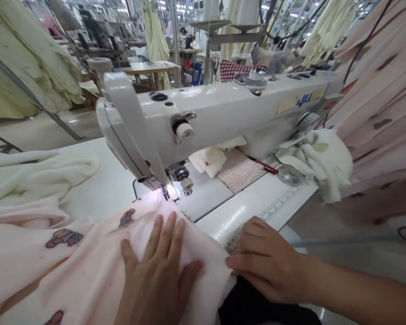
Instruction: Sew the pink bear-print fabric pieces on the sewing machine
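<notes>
Pale pink fabric printed with brown bears spreads over the front left of the sewing table, its far corner under the lit needle area of a white sewing machine. My left hand lies flat on this cloth with fingers spread, just in front of the presser foot. At the cloth's right edge, my right hand is closed in a pinch on the fabric. Part of the presser foot is hidden by glare and blur.
Cream cloth lies on the left of the table. Behind the needle are a folded pink checked cloth, a red pen-like tool and a printed ruler scale. Cream scraps bunch at right, beside hanging pink fabric.
</notes>
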### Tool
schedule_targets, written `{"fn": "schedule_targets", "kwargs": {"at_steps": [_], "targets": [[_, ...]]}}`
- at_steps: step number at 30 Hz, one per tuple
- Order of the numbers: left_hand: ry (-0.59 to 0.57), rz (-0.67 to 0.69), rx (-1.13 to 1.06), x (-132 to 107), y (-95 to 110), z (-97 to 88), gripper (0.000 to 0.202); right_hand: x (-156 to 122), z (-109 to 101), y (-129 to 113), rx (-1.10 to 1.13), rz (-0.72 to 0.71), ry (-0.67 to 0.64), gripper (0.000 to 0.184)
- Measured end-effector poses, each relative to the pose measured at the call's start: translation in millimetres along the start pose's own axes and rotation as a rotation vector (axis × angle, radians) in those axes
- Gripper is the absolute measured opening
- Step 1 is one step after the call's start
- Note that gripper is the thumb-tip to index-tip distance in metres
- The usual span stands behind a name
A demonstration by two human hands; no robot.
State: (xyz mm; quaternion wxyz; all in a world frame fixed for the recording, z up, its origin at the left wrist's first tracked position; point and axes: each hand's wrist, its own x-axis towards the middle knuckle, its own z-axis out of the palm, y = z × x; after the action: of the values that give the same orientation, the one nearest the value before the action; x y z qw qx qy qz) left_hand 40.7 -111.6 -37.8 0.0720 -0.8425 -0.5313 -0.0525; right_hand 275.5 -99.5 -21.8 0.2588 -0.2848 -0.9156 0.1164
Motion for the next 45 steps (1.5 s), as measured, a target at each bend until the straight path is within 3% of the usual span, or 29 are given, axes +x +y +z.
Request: {"fn": "schedule_targets", "kwargs": {"at_steps": [10, 18, 29, 34, 37, 40, 42, 45], "targets": [[0.054, 0.101, 0.04, -1.7, -6.7, 1.3, 0.048, -3.5, 8.4, 3.0, -0.036, 0.031, -0.044, 0.014], [0.078, 0.132, 0.001, -0.6, -18.4, 7.2, 0.051, 8.4, -4.4, 7.3, -0.039, -0.134, -0.205, 0.016], [-0.079, 0.199, -0.107, 50.9, -108.4, 0.0, 0.048, 80.7, 29.1, 39.1, -0.056, -0.287, -0.166, 0.016], [-0.091, 0.225, -0.104, 76.1, -138.8, 5.3, 0.049, 107.6, 38.7, 52.2, -0.008, -0.155, -0.174, 0.021], [-0.115, 0.195, -0.111, 92.4, -159.1, 8.2, 0.046, 114.3, 44.7, 53.6, -0.052, -0.047, -0.149, 0.025], [-0.107, 0.145, -0.09, 104.6, -173.5, 9.5, 0.042, 115.8, 48.7, 56.2, -0.079, -0.031, -0.137, 0.027], [-0.097, 0.11, -0.065, 101.7, -168.3, 10.2, 0.042, 114.8, 48.2, 57.1, -0.076, -0.032, -0.126, 0.028], [-0.054, -0.059, 0.016, 70.6, -127.1, 10.6, 0.046, 107.3, 40.8, 48.3, 0.0, -0.05, -0.145, 0.029]]}}
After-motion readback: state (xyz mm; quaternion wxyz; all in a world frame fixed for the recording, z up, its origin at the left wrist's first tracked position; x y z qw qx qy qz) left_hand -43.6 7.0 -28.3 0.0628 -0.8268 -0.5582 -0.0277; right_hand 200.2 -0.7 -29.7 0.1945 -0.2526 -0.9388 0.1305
